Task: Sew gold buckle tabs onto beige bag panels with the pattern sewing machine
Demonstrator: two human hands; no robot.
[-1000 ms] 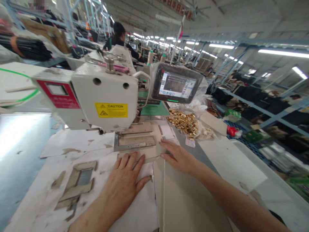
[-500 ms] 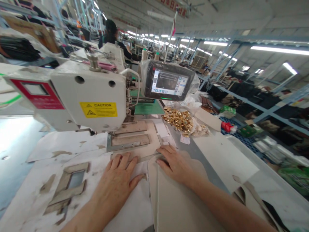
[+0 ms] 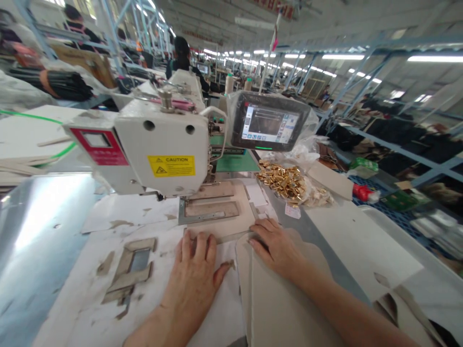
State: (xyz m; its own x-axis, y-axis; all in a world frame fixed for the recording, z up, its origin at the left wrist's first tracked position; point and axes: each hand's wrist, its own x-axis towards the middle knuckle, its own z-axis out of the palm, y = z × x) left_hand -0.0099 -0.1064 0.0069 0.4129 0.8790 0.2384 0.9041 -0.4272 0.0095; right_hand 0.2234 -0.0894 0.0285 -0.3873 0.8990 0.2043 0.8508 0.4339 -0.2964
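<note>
My left hand (image 3: pixel 197 272) lies flat, fingers spread, on the white work surface just in front of the beige template (image 3: pixel 220 217) under the sewing machine head (image 3: pixel 159 147). My right hand (image 3: pixel 277 246) rests palm down, fingers stretched, on the top edge of a beige material panel (image 3: pixel 278 308) that runs toward me. Its fingertips touch the template's near right corner. Neither hand holds anything.
A plastic-wrapped touchscreen (image 3: pixel 269 123) stands behind the machine. A heap of gold metal fittings (image 3: pixel 289 183) lies at right, next to a white sheet (image 3: pixel 358 246). Taped cut-out frame (image 3: pixel 132 267) sits at left. A person works in the background (image 3: pixel 181 58).
Both hands stay pressed flat in nearly the same places; the right hand slid slightly back onto the beige panel. The camera view shifted a little.
</note>
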